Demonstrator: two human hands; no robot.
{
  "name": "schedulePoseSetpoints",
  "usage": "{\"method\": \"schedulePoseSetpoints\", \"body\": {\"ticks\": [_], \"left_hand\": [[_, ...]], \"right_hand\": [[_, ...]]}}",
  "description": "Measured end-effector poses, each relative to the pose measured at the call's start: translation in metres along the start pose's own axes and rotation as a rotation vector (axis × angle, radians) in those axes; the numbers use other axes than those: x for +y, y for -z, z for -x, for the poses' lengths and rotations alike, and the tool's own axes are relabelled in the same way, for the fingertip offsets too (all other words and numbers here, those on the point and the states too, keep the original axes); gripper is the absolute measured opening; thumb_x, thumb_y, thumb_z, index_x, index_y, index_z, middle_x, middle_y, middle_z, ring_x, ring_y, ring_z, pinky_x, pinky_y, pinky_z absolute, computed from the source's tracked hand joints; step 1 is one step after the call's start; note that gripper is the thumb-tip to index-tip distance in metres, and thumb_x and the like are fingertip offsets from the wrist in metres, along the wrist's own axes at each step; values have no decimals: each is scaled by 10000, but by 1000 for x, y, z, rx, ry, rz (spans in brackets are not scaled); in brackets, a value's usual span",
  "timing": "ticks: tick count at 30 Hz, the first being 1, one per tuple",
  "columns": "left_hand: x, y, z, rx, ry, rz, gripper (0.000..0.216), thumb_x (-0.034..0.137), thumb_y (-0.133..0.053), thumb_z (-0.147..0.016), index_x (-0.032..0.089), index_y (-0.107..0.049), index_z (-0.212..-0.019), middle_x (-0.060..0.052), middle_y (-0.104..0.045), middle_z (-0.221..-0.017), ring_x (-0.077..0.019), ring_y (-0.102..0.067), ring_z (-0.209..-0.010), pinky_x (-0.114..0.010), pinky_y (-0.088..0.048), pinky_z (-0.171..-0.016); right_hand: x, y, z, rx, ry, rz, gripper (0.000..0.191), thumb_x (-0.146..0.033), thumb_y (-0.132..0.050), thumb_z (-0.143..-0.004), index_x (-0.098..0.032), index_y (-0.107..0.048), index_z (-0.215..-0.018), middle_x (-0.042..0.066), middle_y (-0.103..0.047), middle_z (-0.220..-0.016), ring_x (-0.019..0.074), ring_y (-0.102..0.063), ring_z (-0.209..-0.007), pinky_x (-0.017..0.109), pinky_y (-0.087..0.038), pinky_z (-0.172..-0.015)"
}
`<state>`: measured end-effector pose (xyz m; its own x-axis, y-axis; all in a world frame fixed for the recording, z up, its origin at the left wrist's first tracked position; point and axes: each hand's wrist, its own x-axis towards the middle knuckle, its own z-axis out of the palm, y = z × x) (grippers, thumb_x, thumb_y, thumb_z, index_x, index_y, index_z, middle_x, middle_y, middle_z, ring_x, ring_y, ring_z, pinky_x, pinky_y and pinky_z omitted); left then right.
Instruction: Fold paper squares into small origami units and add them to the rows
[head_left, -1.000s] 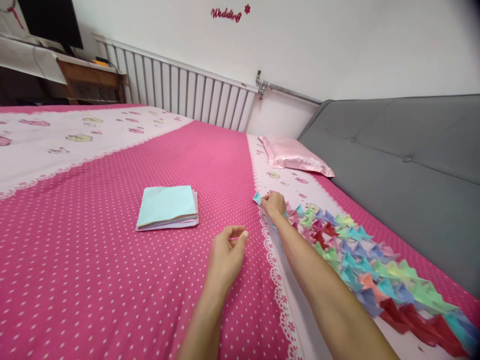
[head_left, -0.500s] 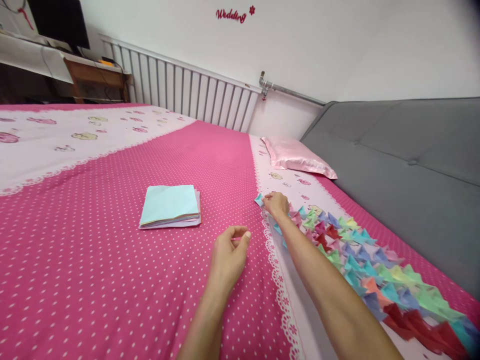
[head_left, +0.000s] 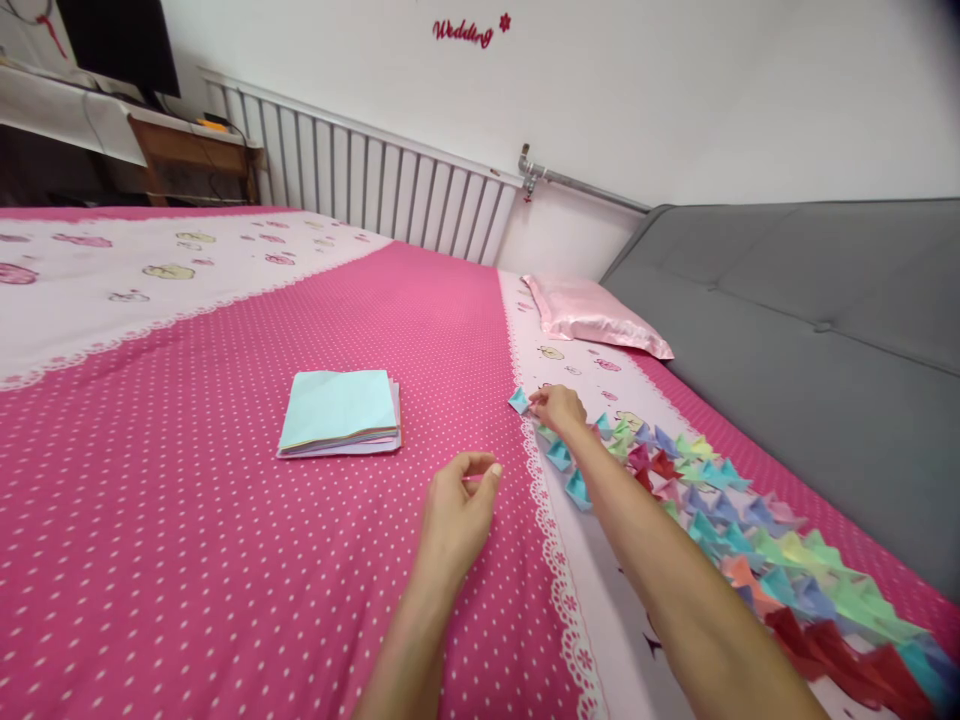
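My right hand [head_left: 561,408] is at the far end of rows of folded paper boats, its bent fingertips just right of a light-blue paper boat [head_left: 519,401]. The boat rests on the bedspread and is apart from the grip or barely touching it. My left hand [head_left: 463,505] hovers over the pink dotted cloth, fingers curled and thumb apart, holding nothing. To its left lies a stack of coloured paper squares [head_left: 341,408] with a light-blue sheet on top. Two more blue boats, one of them a paper boat [head_left: 577,490], show beside my right forearm, which covers part of the rows.
Many-coloured paper boats [head_left: 795,550] cover the right side of the bed. A pink pillow [head_left: 596,318] lies farther back against a grey padded headboard [head_left: 810,290]. A white radiator [head_left: 360,165] lines the wall, with a desk [head_left: 187,150] and monitor [head_left: 120,45] at the left.
My right hand has shifted slightly right, away from the light-blue boat, which stays almost in place. My right forearm has moved right, uncovering more blue boats. My left hand has not moved.
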<state>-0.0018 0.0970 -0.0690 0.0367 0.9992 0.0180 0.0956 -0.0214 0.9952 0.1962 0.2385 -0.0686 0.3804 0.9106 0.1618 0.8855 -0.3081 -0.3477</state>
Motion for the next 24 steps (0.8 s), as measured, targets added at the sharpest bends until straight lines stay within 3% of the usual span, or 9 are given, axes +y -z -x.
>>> {"method": "schedulePoseSetpoints", "body": {"ticks": [17, 24], "left_hand": [[2, 0, 0, 7, 10, -8, 306, 352, -506, -763, 111, -605, -922, -126, -658, -902, -201, -615, -714, -299, -455, -621], [4, 0, 1, 6, 7, -3, 298, 339, -506, -763, 107, -602, -923, -130, -653, -909, -202, -618, -733, -305, -459, -644]], "right_hand": [[-4, -14, -4, 1, 71, 17, 134, -278, -613, -699, -284, -705, -797, 6, -712, -790, 160, -653, -738, 223, -441, -598], [-12, -6, 3, 53, 67, 13, 184, -299, -649, -663, -269, -700, -837, 38, -707, -864, 200, -648, -822, 272, -464, -668]]}}
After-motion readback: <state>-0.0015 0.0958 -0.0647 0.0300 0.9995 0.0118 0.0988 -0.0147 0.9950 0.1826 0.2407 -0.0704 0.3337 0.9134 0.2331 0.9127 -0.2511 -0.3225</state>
